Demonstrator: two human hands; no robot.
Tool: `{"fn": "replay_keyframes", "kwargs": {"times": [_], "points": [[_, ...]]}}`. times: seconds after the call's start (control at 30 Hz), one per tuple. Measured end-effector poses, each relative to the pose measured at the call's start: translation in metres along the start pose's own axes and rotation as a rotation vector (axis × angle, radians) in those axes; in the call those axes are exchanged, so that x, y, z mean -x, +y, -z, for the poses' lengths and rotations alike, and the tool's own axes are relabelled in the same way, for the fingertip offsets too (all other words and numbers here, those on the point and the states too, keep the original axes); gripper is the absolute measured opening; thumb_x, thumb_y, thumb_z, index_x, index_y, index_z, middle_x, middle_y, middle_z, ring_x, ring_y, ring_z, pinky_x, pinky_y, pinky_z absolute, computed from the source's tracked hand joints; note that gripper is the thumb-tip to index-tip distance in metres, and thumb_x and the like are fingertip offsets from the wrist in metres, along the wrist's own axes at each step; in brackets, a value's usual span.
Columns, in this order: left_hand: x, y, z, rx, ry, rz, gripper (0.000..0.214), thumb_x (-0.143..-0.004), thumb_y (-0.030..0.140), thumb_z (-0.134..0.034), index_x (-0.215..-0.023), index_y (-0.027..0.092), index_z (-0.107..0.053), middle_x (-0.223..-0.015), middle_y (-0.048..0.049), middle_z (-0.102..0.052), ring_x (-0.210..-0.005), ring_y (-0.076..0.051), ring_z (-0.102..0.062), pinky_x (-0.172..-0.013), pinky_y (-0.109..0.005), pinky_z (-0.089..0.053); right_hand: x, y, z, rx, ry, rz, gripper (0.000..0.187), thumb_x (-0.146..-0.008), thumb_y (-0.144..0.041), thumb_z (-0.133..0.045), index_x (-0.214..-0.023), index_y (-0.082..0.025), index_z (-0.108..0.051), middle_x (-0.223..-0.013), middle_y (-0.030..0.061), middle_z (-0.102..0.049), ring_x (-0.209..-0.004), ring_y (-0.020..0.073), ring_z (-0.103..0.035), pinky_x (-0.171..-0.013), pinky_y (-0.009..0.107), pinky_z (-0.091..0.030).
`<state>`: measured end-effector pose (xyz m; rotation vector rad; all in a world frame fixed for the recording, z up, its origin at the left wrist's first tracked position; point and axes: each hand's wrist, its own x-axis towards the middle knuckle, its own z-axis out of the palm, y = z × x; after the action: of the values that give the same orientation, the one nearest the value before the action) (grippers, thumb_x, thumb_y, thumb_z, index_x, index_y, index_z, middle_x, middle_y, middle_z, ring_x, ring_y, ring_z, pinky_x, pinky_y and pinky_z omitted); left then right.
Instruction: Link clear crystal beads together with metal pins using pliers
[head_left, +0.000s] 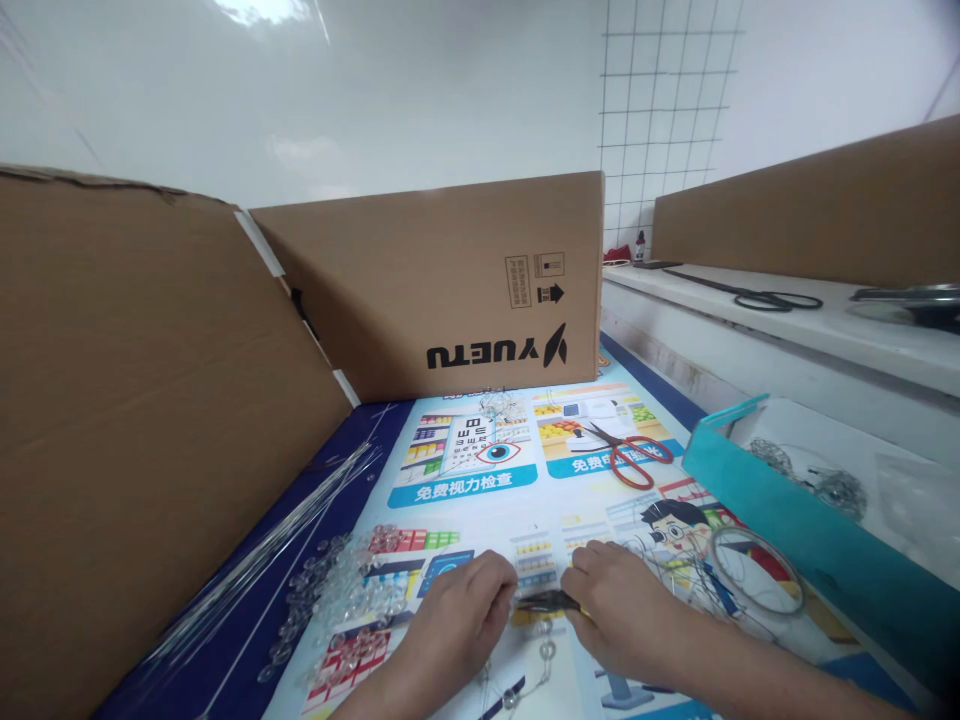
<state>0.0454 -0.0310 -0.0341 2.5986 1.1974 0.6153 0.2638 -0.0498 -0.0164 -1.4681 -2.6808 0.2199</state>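
My right hand (619, 605) is closed around a pair of pliers (551, 601), whose dark jaws point left. The tips of the jaws reach the fingers of my left hand (469, 620). My left hand is pinched shut at the end of a thin beaded wire (546, 652); the exact grip point is hidden by the fingers. Clear round beads on this wire lie on the printed sheet below and between my hands. Left of my left hand spreads a pile of loose clear beads (337, 590).
Straight wires (277, 545) lie along the left cardboard panel (120, 400). Red-handled scissors (630, 462) rest beyond my right hand. A wire coil (757, 570) lies near my right forearm, beside a teal-edged box (810, 530) holding tangled wire. Another cardboard panel (450, 290) stands behind.
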Motion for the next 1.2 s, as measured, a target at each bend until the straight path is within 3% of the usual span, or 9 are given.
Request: {"fn": "replay_keyframes", "kwargs": {"times": [0.43, 0.77, 1.2], "points": [[0.001, 0.001, -0.002, -0.008, 0.025, -0.044, 0.013, -0.084, 0.012, -0.037, -0.082, 0.020, -0.048, -0.073, -0.0004, -0.057, -0.066, -0.014, -0.054, -0.059, -0.024, -0.037, -0.001, -0.005, -0.002, 0.038, 0.009, -0.002, 0.015, -0.080, -0.026, -0.044, -0.084, -0.018, -0.057, -0.086, 0.0074, -0.058, -0.082, 0.0223, -0.049, -0.071, 0.034, -0.034], [0.002, 0.002, -0.008, -0.039, 0.070, -0.005, 0.014, -0.081, 0.011, -0.040, -0.080, 0.020, -0.050, -0.070, -0.0002, -0.056, -0.061, -0.013, -0.052, -0.056, -0.024, -0.036, 0.000, -0.010, -0.013, 0.136, 0.028, 0.030, 0.013, -0.078, -0.021, -0.044, -0.081, -0.016, -0.056, -0.079, 0.0108, -0.056, -0.077, 0.0244, -0.049, -0.068, 0.039, -0.033], [0.003, 0.000, -0.014, -0.007, 0.042, 0.070, 0.013, -0.082, 0.013, -0.040, -0.079, 0.021, -0.049, -0.070, 0.0013, -0.055, -0.060, -0.013, -0.051, -0.057, -0.024, -0.035, -0.001, -0.007, -0.015, 0.160, 0.030, 0.081, 0.007, -0.075, -0.017, -0.046, -0.076, -0.015, -0.053, -0.074, 0.0090, -0.054, -0.073, 0.0211, -0.048, -0.063, 0.034, -0.031]]}}
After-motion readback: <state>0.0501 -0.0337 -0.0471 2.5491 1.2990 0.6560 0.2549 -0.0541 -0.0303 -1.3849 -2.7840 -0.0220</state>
